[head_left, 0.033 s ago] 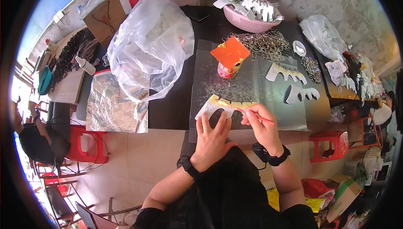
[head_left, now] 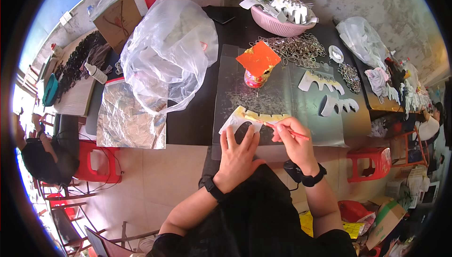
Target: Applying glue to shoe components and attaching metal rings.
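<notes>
A white card strip with a scalloped edge (head_left: 232, 120) lies on the table in front of me, with a yellowish coating along its far edge. My left hand (head_left: 234, 158) rests on its near part, fingers spread flat and holding nothing. In my right hand (head_left: 296, 146), fingers pinch a thin red-handled brush (head_left: 299, 135), its tip on the coated edge. Beyond the strip stands a small red can (head_left: 254, 81), with a yellow-smeared orange card (head_left: 258, 58) over its top. Two more scalloped strips, one with a yellowish edge (head_left: 321, 83) and one plain (head_left: 338, 106), lie to the right.
Metal rings and clips (head_left: 294, 51) lie heaped beyond the can, before a pink basket (head_left: 281, 25) full of white strips. A large clear plastic bag (head_left: 167, 50) and a silver foil bag (head_left: 129, 116) sit left. Red stools (head_left: 369, 164) and other people flank the table.
My right hand and the brush have shifted slightly, the brush tip now farther left along the strip's coated edge. My left hand and the strip have stayed put.
</notes>
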Available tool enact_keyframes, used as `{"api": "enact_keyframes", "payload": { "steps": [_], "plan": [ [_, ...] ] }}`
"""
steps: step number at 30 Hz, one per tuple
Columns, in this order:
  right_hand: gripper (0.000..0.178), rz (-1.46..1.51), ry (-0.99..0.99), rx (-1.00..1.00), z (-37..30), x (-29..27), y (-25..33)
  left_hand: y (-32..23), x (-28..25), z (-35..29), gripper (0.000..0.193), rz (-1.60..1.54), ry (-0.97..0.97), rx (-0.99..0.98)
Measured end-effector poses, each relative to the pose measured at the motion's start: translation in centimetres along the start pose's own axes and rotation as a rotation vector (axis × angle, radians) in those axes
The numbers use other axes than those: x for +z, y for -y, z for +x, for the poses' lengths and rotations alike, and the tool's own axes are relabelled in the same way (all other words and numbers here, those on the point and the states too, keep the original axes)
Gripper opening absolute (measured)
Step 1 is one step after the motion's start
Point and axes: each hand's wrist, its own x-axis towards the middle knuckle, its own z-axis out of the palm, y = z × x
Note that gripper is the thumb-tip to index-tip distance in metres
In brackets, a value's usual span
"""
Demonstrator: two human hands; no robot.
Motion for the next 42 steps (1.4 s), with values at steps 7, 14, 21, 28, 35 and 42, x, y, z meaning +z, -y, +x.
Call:
{"api": "enact_keyframes", "payload": {
  "steps": [7,14,21,28,35,42],
  "plan": [
    [0.012,-0.014,-0.057,-0.006,0.3,-0.1,0.2,0.2,0.0,0.3,0.077,-0.003,-0.015,0.015],
    [0.009,-0.057,-0.064,-0.002,-0.2,-1.6,0.1,0.3,0.0,0.4,0.078,0.003,-0.023,0.014],
    [0.01,0.065,-0.036,-0.028,0.2,0.4,-0.5,0.4,0.3,0.5,0.077,-0.01,-0.023,0.018],
    [0.01,0.046,-0.009,0.001,0.4,0.2,-0.9,0.4,0.3,0.4,0.079,0.001,-0.015,0.009],
    [0.011,0.081,0.043,0.025,0.0,0.5,-0.3,0.5,0.4,0.3,0.079,0.002,-0.004,0.012],
    [0.01,0.019,0.112,-0.014,0.0,0.5,-0.3,0.6,0.5,0.3,0.08,-0.004,-0.016,0.004]
  ]
}}
